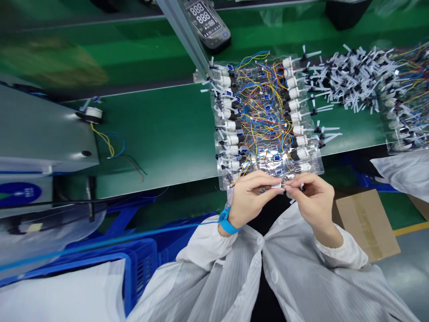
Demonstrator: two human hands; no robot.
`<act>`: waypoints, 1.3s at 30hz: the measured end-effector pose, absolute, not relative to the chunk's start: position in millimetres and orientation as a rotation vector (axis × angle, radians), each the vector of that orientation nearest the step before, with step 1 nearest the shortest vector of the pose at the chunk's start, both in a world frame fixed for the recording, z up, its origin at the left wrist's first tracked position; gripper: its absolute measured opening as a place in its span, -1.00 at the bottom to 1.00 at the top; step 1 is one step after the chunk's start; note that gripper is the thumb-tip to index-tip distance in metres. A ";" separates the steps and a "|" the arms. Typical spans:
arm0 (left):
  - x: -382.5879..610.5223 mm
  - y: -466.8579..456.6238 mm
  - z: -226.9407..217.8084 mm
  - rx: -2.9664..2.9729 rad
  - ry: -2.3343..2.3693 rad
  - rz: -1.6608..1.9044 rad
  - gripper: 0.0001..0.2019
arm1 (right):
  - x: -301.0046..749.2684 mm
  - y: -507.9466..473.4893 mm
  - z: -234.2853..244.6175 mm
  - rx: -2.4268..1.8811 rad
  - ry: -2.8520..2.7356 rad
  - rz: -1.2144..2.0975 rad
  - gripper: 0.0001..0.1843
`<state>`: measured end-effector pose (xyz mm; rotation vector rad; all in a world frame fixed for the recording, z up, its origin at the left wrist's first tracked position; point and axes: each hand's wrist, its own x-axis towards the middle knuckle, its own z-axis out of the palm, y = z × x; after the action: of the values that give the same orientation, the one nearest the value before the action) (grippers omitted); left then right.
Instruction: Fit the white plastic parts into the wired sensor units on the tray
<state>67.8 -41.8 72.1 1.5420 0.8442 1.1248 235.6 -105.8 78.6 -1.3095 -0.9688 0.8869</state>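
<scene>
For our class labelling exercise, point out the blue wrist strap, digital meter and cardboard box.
Blue wrist strap [228,225], head view, middle of the band.
Digital meter [202,17], head view, its lit display.
Cardboard box [367,226], head view, its taped top.

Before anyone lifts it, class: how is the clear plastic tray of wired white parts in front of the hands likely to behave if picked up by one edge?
The clear plastic tray looks thin, so it is probably light and may bow. The white parts line both long sides, and the tangled wires spill across the middle, so it would likely feel unbalanced and could shed pieces if tilted.
</scene>
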 end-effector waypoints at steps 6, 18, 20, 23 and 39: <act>63.1 -39.7 74.4 1.788 0.748 1.147 -0.82 | 239.6 -110.7 73.6 -1.261 -1.050 0.887 -0.85; 67.8 -42.4 69.3 1.839 0.709 1.172 -0.84 | 249.8 -111.8 78.0 -1.258 -1.025 0.907 -0.85; 69.0 -44.5 68.7 1.834 0.707 1.188 -0.83 | 250.7 -113.1 77.3 -1.257 -1.009 0.921 -0.84; 70.1 -47.0 67.3 1.816 0.693 1.213 -0.80 | 252.1 -114.6 74.7 -1.237 -1.004 0.952 -0.83; 67.0 -52.6 85.5 1.898 0.577 0.922 -0.76 | 280.6 -119.1 86.0 -1.078 -1.217 1.118 -0.81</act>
<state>67.0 -52.6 85.5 1.8981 0.5770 0.9222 280.6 -119.1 86.0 -1.0779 -1.2167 1.1178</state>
